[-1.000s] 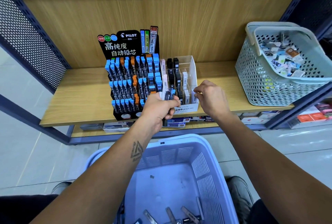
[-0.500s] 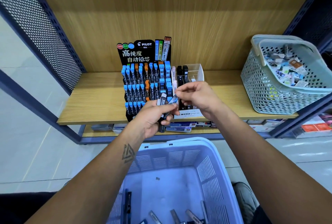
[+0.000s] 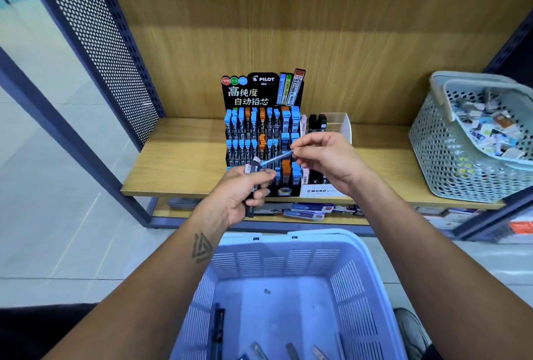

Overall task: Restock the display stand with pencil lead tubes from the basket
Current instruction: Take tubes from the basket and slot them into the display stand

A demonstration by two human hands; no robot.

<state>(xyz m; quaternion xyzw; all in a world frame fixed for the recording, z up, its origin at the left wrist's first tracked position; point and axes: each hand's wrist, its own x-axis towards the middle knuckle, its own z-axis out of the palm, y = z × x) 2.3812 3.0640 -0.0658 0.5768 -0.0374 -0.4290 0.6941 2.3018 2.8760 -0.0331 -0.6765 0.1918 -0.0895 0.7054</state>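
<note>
The right hand has drawn back from the left, now pinching one blue-capped lead tube before the Pilot display stand. The left hand is gripping a small bunch of tubes; more are lying in the lavender basket below.

Wooden shelf with display stand, clear organizer, mesh basket.

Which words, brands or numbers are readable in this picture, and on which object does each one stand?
"PILOT": header card of the black display stand.
"高纯度 自动铅芯": same header card.
"0.5 HB": sample tube on the header, barely readable.
"MONO": front label of the clear stand.
"HB": blue tube caps.
Other labels are too blurred.
</note>
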